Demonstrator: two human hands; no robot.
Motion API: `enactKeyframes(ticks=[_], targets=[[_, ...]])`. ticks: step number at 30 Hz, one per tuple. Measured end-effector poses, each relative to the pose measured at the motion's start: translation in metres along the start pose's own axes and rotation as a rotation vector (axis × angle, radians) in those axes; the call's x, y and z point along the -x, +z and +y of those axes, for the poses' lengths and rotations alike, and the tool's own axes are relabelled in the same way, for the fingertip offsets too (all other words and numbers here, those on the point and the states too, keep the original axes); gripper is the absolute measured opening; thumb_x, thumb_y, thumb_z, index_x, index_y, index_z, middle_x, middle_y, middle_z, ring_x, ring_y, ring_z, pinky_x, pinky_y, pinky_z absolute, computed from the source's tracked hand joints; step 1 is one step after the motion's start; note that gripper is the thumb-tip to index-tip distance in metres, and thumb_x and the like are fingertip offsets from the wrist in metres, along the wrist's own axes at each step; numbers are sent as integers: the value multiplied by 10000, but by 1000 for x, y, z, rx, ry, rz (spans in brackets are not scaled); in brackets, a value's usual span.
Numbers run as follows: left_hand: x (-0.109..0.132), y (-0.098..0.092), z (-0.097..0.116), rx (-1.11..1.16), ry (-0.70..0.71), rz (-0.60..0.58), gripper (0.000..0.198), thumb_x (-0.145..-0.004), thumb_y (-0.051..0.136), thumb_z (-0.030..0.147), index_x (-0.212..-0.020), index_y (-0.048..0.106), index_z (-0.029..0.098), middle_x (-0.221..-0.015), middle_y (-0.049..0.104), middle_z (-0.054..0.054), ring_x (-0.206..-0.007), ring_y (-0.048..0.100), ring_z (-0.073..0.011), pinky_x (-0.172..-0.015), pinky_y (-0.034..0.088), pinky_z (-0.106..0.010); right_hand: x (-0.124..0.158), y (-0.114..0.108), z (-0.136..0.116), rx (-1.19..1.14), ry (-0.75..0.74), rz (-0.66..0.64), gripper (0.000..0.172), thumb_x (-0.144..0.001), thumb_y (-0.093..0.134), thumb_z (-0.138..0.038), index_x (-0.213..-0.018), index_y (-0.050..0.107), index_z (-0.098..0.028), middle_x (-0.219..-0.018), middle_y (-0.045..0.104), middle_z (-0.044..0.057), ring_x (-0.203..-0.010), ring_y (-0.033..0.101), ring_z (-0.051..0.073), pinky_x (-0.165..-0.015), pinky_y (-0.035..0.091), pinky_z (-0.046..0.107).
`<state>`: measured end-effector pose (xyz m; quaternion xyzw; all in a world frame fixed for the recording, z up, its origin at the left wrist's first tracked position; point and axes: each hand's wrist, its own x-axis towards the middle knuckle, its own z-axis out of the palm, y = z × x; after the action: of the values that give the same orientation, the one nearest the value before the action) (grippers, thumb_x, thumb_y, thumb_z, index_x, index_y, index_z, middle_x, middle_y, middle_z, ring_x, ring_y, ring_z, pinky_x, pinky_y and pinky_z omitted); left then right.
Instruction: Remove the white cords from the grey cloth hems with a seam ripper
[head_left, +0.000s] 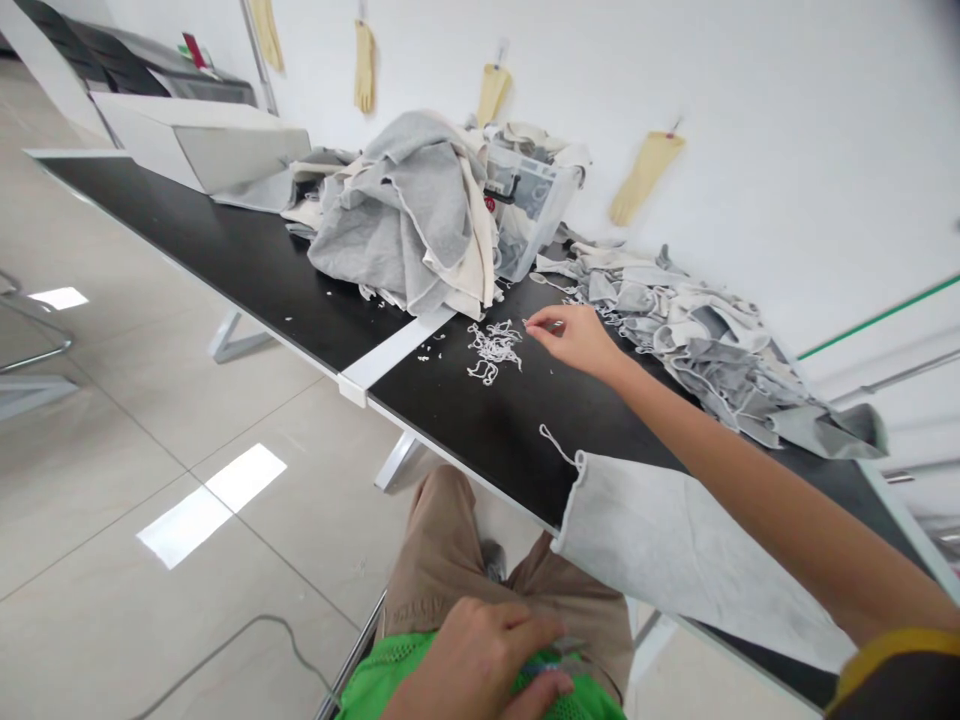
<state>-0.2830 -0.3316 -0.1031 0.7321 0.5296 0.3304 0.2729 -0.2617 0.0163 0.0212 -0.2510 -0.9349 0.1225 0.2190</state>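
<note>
My right hand [576,337] reaches out over the black table [247,260], fingers pinched together next to a small heap of white cord loops [493,350]; what the pinch holds is too small to name. My left hand [487,665] rests low in my lap on a green mesh cloth [390,685], fingers curled around a small bluish object I cannot make out. A grey fabric piece [675,545] with a white loop at its corner hangs over the table's near edge below my right forearm.
A big pile of grey and cream cloth [412,215] lies by a clear plastic bin [529,205]. More grey pieces [720,350] spread along the wall side. A white box [202,140] sits at the far end. Yellow gloves [645,175] hang on the wall.
</note>
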Motion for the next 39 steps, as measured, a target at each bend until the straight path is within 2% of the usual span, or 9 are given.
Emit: enactKeyframes(ticks=[3, 8, 12, 15, 18, 26, 29, 34, 39], targets=[[-1, 8, 4, 16, 6, -37, 342, -887, 606, 424, -1205, 619, 298, -897, 745, 12, -769, 720, -189, -657, 501, -255, 29, -9, -1, -108, 2, -91, 293, -825, 611, -199, -1095, 722, -181, -981, 754, 53, -823, 694, 175, -689, 517, 262], [0, 17, 10, -2, 5, -59, 344, -883, 626, 446, -1199, 614, 311, -932, 751, 32, -785, 725, -186, -652, 485, -250, 98, -9, -3, 103, 83, -287, 235, -784, 720, -411, -926, 753, -226, -815, 745, 32, -700, 674, 179, -611, 483, 269], [2, 32, 9, -45, 63, -57, 356, -885, 606, 516, -1170, 627, 303, -833, 737, 34, -657, 701, -151, -529, 415, -236, 141, 3, -1, 358, 126, -290, 366, -684, 791, -512, -932, 740, -246, -858, 723, 43, -736, 664, 203, -557, 423, 264], [6, 44, 6, -56, 93, -67, 379, -908, 542, 571, -1166, 615, 302, -790, 722, 36, -613, 679, -143, -478, 359, -242, 159, 12, 3, 335, 161, -304, 276, -738, 762, -461, -929, 740, -262, -837, 710, 29, -694, 651, 182, -558, 418, 263], [10, 48, 5, -50, 86, -95, 390, -932, 488, 586, -1163, 611, 297, -762, 707, 30, -611, 670, -145, -473, 341, -246, 169, 18, 7, 264, 167, -315, 110, -836, 664, -322, -890, 743, -268, -857, 711, 20, -733, 658, 182, -628, 453, 277], [16, 14, 2, 51, 23, -140, 348, -957, 479, 523, -1178, 601, 283, -807, 708, 35, -679, 680, -166, -522, 377, -282, 178, 19, 9, 174, 187, -240, 165, -852, 560, -326, -797, 680, -228, -860, 711, 50, -804, 664, 232, -722, 491, 340], [16, 5, -5, 73, 3, -137, 340, -952, 495, 507, -1174, 607, 276, -812, 705, 29, -686, 677, -175, -525, 384, -295, 173, 14, 6, 82, 326, -181, 191, -842, 589, -410, -824, 679, -242, -834, 713, 51, -774, 668, 246, -709, 502, 363], [15, -6, -13, 106, 9, -107, 331, -958, 494, 472, -1204, 601, 277, -820, 709, 16, -687, 675, -171, -522, 393, -290, 166, 8, 0, -371, 673, 9, 216, -773, 711, -475, -817, 708, -264, -821, 728, 50, -764, 680, 239, -651, 528, 341], [8, -21, -15, 72, 22, -80, 357, -961, 487, 455, -1262, 561, 278, -873, 717, 12, -702, 682, -177, -555, 444, -280, 171, 7, -4, -602, 783, 129, 210, -725, 791, -393, -804, 715, -214, -767, 718, 39, -679, 651, 152, -592, 511, 237]])
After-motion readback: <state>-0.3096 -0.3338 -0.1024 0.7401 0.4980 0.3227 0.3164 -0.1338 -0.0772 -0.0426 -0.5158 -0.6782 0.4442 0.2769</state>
